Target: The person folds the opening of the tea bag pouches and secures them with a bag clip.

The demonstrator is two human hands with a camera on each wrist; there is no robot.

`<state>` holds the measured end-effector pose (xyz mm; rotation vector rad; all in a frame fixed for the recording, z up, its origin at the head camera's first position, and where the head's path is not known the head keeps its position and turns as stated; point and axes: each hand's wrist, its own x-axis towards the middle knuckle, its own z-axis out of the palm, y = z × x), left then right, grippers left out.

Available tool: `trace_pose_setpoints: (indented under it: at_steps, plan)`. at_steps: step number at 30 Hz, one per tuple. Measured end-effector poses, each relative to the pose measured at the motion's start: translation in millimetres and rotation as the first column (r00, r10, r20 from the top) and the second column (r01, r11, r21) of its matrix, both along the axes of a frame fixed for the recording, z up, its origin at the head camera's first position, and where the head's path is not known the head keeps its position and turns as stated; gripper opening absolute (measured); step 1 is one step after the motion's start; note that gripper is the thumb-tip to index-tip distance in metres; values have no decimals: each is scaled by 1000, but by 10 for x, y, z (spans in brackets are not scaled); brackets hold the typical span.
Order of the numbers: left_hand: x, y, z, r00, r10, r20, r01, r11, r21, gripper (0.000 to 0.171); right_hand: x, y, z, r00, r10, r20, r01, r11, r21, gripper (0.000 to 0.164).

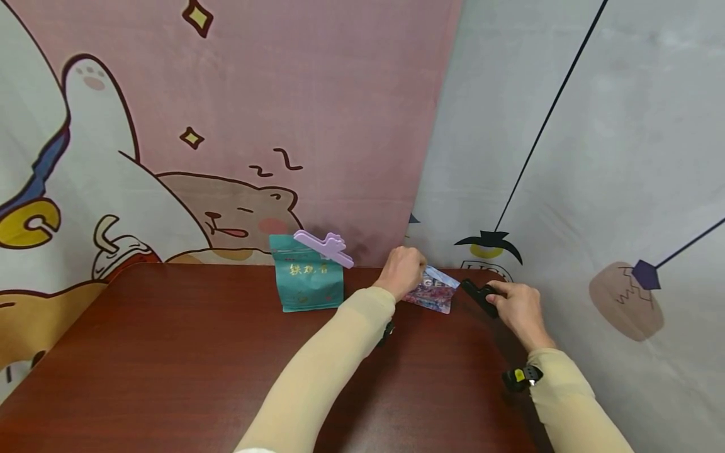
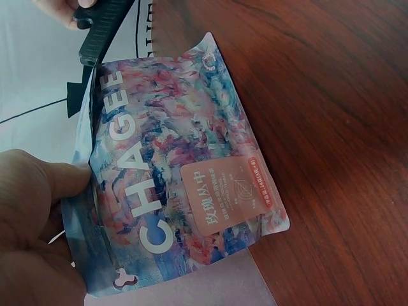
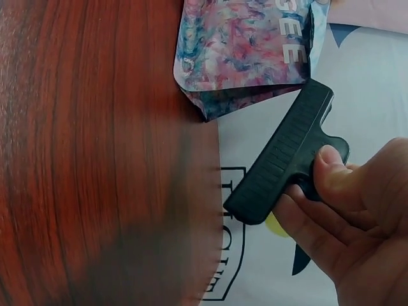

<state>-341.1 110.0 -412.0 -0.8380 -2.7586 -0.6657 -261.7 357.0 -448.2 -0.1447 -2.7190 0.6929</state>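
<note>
My left hand (image 1: 402, 270) pinches the top edge of a colourful CHAGEE pouch (image 2: 172, 159), its thumb on the near face in the left wrist view. The pouch stands on the table, its top corner open a little at the side. My right hand (image 3: 363, 210) grips a black bag clip (image 3: 280, 156) by its handles, thumb on one side and fingers on the other. One end of the clip's bar meets or overlaps the pouch's top corner; whether it bites the pouch I cannot tell.
A teal pouch (image 1: 308, 283) with a lilac clip (image 1: 324, 247) across its top stands at the table's back, left of my hands. The brown table (image 1: 198, 365) ends against a printed cloth (image 1: 362, 126) behind and at the right.
</note>
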Motion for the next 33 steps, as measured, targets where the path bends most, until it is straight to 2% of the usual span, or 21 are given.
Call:
trace_pose_setpoints:
  at_steps: [9,20,27,33]
  plan:
    - [0,-8,-4,1000,-14,-6,14,1000,18,52,-6,-10,28,999,3,-35,-4,1000,-8,23]
    - [3,6,-7,1000,-7,-3,7,1000,4,52,-71,-32,38,995,56,-88,-53,998,28,18]
    - [-1,3,-12,1000,-7,-21,8,1000,3,52,-105,-33,55,997,65,-36,-63,997,40,21]
    - [11,11,-12,1000,-5,-9,5,1000,1,51,-111,-37,52,996,81,-40,-79,996,45,22]
